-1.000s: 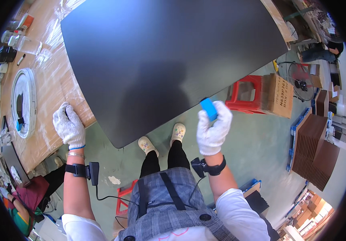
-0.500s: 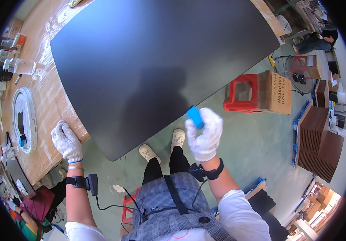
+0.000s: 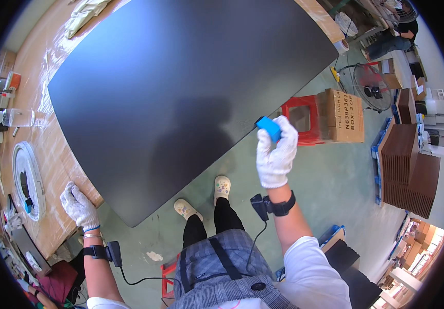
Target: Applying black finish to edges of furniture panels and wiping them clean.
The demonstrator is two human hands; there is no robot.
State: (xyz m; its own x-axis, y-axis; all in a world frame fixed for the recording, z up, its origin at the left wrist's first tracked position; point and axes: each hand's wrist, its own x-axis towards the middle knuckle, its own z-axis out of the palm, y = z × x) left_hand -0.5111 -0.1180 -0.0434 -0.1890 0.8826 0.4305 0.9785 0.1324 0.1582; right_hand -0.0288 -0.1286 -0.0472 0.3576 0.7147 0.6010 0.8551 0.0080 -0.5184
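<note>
A large dark grey, smooth panel (image 3: pixel 144 103) with rounded corners lies on the wooden table, its near edge overhanging the floor. My right hand (image 3: pixel 277 159), in a white knit glove, is closed round a small blue block (image 3: pixel 269 129) with a black face. The black face meets the panel's right-hand edge, or comes very close to it; I cannot tell which. My left hand (image 3: pixel 80 207), gloved too, rests by the table's edge left of the panel's near corner. Its fingers reach forward, partly bent, with nothing visible in them.
Film covers the table (image 3: pixel 60 147), which holds a white round lid (image 3: pixel 21 206) and several bottles (image 3: pixel 18 117). At right stand a red stool (image 3: pixel 312 135), a cardboard box (image 3: pixel 346 116), a fan (image 3: pixel 372 87) and stacked brown panels (image 3: pixel 405 159). A person (image 3: pixel 399 38) is at the far right.
My right hand with the blue block has moved along the panel's edge toward its far right corner. The view has shifted, and my left hand appears lower in it, still by the table edge.
</note>
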